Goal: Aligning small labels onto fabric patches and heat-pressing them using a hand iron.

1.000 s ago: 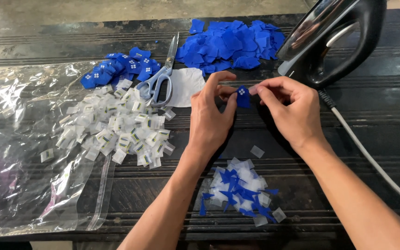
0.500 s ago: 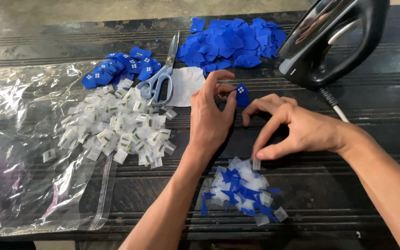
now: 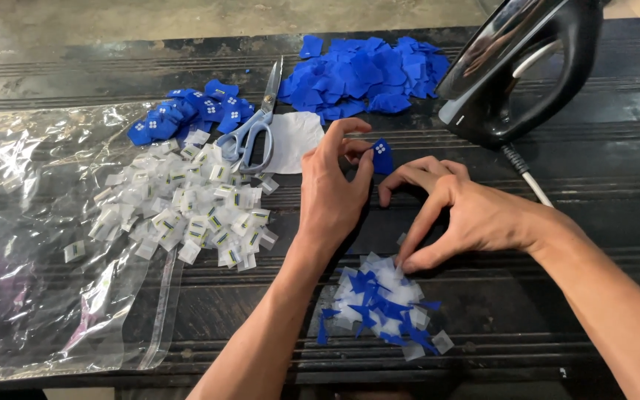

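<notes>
While your left hand (image 3: 332,194) pinches 1 small blue patch (image 3: 381,156) between thumb and fingertips above the dark table (image 3: 601,222), your right hand (image 3: 459,215) holds nothing, its fingers spread narrow, the thumb tip touching the pile of white and blue scraps (image 3: 381,307). Scissors (image 3: 255,126) and an iron (image 3: 520,70) lie beyond.
</notes>
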